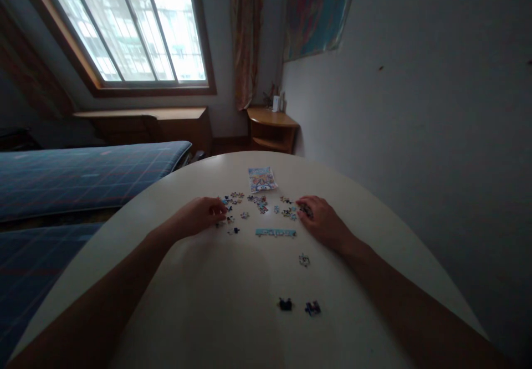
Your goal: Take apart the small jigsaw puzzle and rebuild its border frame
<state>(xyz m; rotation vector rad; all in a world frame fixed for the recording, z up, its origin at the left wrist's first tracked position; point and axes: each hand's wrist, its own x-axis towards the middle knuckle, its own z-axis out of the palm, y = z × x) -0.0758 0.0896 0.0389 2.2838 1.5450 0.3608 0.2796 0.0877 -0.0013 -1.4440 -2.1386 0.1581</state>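
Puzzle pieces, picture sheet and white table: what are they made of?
Puzzle pieces: probably printed cardboard, flat with knobbed edges; wood or plastic is possible.
Picture sheet: likely paper, thin and printed in colours; its gloss is unclear.
Table: smooth white top with a soft sheen, maybe laminate or painted wood.

Your joined, light-blue puzzle strip (275, 232) lies flat, running left to right; loose pieces (262, 206) scatter beyond it, while a dark piece (285, 303) and a multicoloured piece (313, 308) lie nearest you.
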